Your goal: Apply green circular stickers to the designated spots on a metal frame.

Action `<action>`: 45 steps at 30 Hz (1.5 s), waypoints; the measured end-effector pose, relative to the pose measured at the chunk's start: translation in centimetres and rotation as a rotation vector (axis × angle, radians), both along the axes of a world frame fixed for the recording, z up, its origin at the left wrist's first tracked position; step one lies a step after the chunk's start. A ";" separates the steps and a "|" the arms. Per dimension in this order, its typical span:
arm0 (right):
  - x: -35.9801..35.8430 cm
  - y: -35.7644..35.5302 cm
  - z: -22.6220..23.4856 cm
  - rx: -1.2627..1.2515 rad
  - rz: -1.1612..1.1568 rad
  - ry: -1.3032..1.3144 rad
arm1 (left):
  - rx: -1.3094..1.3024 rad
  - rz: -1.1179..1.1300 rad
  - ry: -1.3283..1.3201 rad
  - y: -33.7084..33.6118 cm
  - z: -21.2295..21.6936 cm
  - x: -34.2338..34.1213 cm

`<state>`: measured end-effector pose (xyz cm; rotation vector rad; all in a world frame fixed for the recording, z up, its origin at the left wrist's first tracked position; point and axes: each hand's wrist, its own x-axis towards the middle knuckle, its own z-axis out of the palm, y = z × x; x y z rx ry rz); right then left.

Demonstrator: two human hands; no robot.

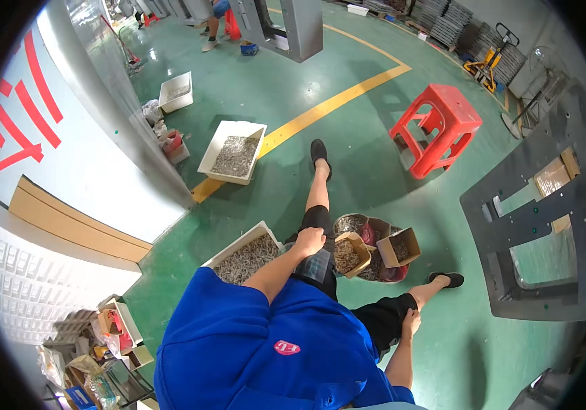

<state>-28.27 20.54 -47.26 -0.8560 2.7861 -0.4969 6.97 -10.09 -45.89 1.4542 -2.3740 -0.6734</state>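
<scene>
My left hand [310, 240] is closed and rests on my left thigh, over the black trouser leg [317, 220]. Whatever its curled fingers may hold is hidden. Beside it on the thigh lies a greyish see-through piece [316, 265], perhaps plastic. My right hand [411, 322] is at my right knee, its fingers curled against the hem of the other black trouser leg [380, 324]. Between my legs stands a round container of small metal parts [351, 223]. Two open cardboard boxes sit in it: one box [349, 254] with tan pieces, another box [399, 247] tilted.
A white bin [261, 227] of small parts stands by my left leg, another bin [261, 128] farther ahead. A red stool [446, 113] is ahead right. Grey metal frames stand at right [546, 225] and ahead [306, 31]. Cluttered boxes [129, 321] lie lower left; a person's leg [212, 29] shows far off.
</scene>
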 end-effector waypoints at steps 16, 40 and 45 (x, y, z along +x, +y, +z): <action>-0.2 0.6 -1.0 -0.074 -0.003 0.042 | 0.119 -0.007 -0.215 -12.9 13.7 -5.8; -0.3 -1.5 -0.7 -0.039 -0.178 0.026 | -0.720 -0.051 -0.985 -29.6 38.7 -15.5; -0.4 -1.8 -0.5 -0.092 -0.180 -0.005 | -0.445 -0.099 -1.041 -28.2 34.2 -14.9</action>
